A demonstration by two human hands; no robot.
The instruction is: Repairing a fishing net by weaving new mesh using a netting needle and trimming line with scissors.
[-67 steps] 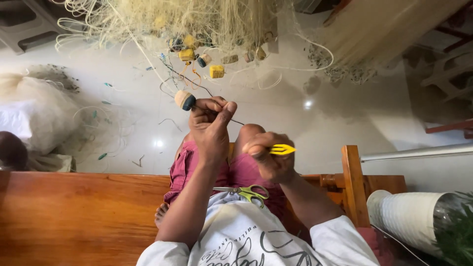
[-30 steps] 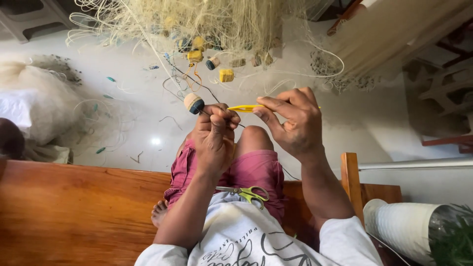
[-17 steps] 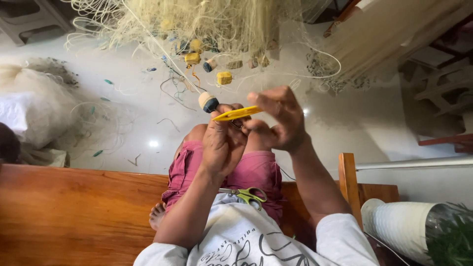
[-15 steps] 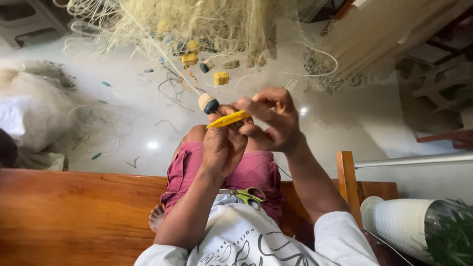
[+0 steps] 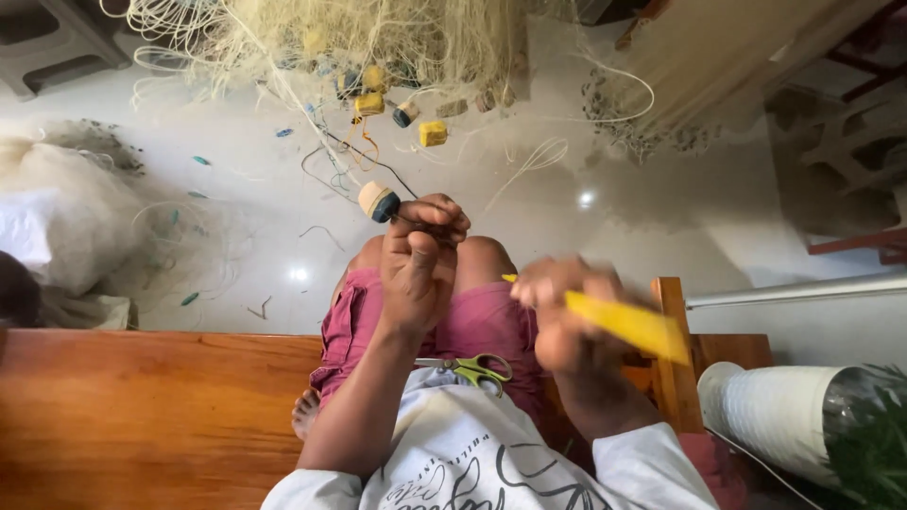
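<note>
Above the lap, the left hand [image 5: 422, 269] pinches a cord beside a float [image 5: 378, 201]; the right hand [image 5: 567, 316], blurred, closes around a yellow needle [image 5: 628, 326]; scissors [image 5: 470, 367] rest on the lap; the net [image 5: 378, 38] is cut off above.

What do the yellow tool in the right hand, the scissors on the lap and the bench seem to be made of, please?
The yellow tool, blurred, looks like smooth plastic: flat, evenly bright colour. The scissors show grey metal blades and glossy green-yellow handles, probably plastic. The bench appears to be varnished wood: orange-brown grain with a sheen.
</note>
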